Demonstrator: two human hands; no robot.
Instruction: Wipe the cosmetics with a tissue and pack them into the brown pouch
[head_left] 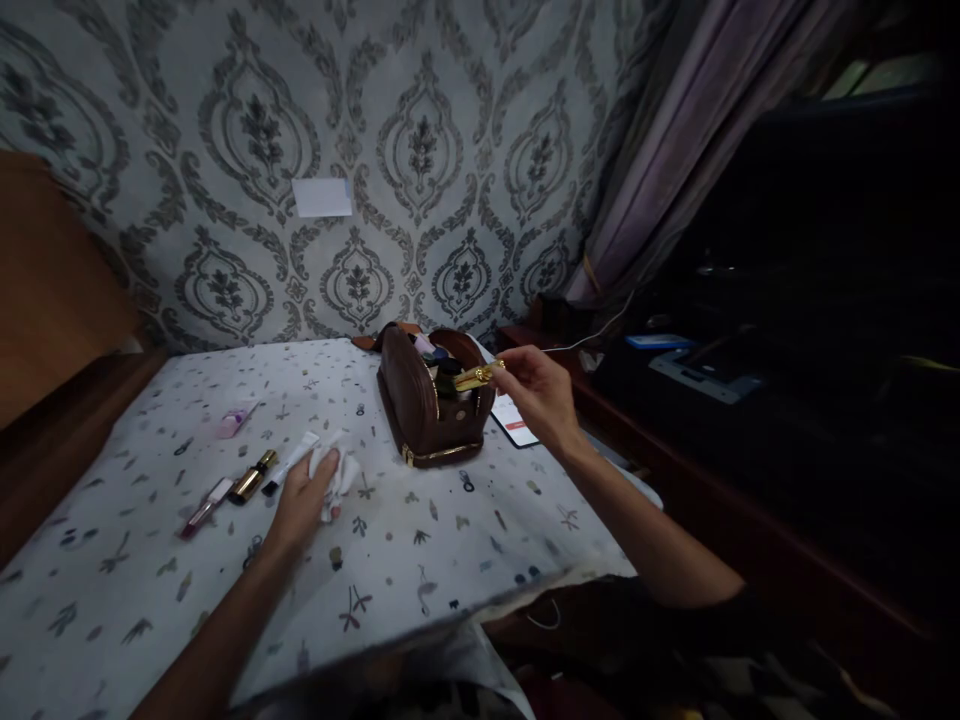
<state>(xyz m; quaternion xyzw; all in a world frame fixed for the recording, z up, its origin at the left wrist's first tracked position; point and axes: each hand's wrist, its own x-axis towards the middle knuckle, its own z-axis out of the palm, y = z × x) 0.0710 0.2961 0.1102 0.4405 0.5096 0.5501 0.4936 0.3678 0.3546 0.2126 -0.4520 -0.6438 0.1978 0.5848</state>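
Note:
A brown bag [411, 400] with a gold zipper stands open on the table, cosmetics showing inside. My right hand [538, 388] pinches a gold item [478, 376] at the bag's opening. Crumpled white tissue [343, 474] is held in my left hand [306, 498], whose fingers rest near the tabletop. Beside that hand lie a white tube with a black cap [291, 462], a gold and black tube [253, 477] and a lip gloss [206, 508]. Farther back is a small pink-purple item [236, 420].
The table has a patterned white cloth [420, 590]. A lit phone or tablet [516, 420] lies right of the bag, partly hidden by my right hand. Behind are a patterned wall, a purple curtain [667, 150] and a white cable [611, 322].

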